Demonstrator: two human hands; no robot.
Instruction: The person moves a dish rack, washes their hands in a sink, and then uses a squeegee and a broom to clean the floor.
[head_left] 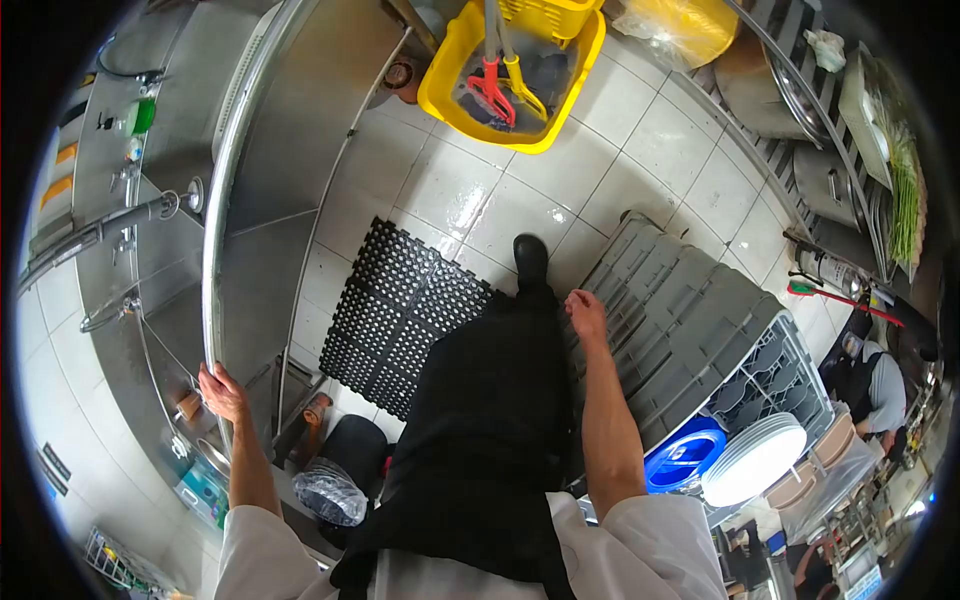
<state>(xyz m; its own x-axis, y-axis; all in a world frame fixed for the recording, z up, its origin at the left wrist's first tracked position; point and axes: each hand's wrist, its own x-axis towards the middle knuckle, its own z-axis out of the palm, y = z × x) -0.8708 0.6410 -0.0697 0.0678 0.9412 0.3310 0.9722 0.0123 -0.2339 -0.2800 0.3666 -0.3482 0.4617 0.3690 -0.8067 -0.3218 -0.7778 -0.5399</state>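
Left hand (222,392) gripped sink rim (212,250), fingers curled over edge. Right hand (586,314) lay spread on gray dish racks (680,320), right of legs. Wet tiles (470,200): foot could slip; leaned-on stack might slide.

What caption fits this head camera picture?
Left hand grips the steel sink rim; right hand touches stacked grey racks.

Single head-worn fisheye view, straight down past the body onto a tiled kitchen floor (640,150).
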